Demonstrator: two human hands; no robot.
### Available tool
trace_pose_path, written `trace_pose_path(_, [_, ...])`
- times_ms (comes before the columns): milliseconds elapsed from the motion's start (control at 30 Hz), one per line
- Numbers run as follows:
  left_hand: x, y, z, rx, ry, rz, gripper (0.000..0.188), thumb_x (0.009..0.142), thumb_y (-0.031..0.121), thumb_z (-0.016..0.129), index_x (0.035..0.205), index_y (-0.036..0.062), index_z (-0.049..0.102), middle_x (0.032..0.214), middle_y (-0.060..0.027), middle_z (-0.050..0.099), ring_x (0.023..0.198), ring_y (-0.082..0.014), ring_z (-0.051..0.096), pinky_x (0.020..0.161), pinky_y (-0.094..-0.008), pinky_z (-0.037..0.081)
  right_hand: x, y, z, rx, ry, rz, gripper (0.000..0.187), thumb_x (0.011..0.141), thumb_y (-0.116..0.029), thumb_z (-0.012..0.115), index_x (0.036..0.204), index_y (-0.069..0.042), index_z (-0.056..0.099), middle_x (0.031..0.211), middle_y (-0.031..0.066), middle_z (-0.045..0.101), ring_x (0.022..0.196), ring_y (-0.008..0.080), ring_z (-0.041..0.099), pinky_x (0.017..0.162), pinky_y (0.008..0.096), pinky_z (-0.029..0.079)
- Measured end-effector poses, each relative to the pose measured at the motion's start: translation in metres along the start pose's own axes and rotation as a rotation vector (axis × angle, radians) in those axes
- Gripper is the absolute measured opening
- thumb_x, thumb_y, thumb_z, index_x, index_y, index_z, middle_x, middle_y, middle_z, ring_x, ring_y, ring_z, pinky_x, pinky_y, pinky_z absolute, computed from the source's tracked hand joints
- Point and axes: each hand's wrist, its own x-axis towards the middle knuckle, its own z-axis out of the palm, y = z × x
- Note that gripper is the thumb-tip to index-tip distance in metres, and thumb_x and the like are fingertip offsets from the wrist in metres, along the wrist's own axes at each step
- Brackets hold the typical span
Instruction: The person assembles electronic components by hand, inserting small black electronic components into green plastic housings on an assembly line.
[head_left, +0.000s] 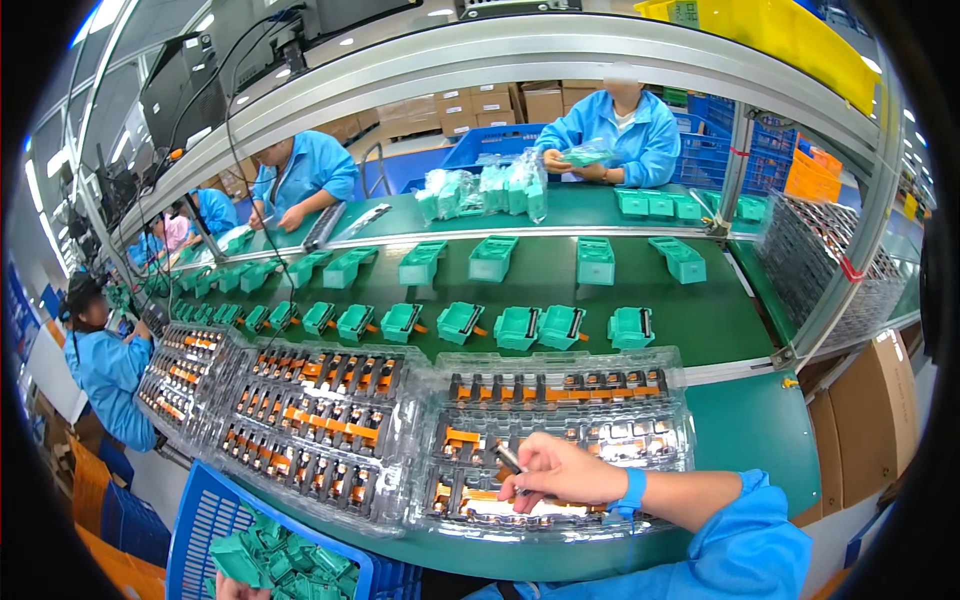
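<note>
My right hand (562,474) is closed in a pinch around a small slim black part (508,458), above the right clear plastic tray (684,440). That tray holds rows of small black parts with orange flat strips, and some of its slots show bare shiny plastic. At the lower edge, my left hand (240,590) shows only in part. Its fingers are closed on a green plastic housing (236,560) at the near side of a blue basket (190,520). More green housings (310,570) lie heaped in the basket.
Two more clear trays (405,440) of parts stand to the left. Green housings (630,328) sit in two rows on the green conveyor (710,320). A metal frame (830,300) rises at the right, beside stacked trays (810,250). Several co-workers in blue sit across and to the left.
</note>
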Motion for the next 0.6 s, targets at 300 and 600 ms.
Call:
trace_pose_path(300, [-0.038, -0.024, 0.187, -0.312, -0.924, -0.476, 0.030, 0.091, 0.017, 0.047, 0.115, 0.0011, 0.050, 0.110, -0.0144, 0.058, 0.106, -0.0283, 0.054, 0.095, -0.0446, 0.043, -0.010, -0.026, -0.003, 0.148, 0.090, -0.098, 0.034, 0.091, -0.006, 0.049, 0.121, 0.000, 0.035, 0.098, 0.0220, 0.062, 0.081, 0.0233, 0.065, 0.073, 0.0337, 0.054])
trace_pose_path(600, [-0.041, -0.053, 0.273, -0.250, -1.005, -0.625, 0.036, 0.092, 0.010, 0.047, 0.125, 0.0002, 0.038, 0.119, -0.0152, 0.052, 0.107, -0.0250, 0.055, 0.093, -0.0415, 0.047, -0.009, -0.016, -0.028, -0.263, 0.522, -0.512, 0.012, 0.084, -0.001, 0.061, 0.096, -0.003, 0.058, 0.106, 0.0090, 0.060, 0.095, 0.0134, 0.058, 0.075, 0.0262, 0.052])
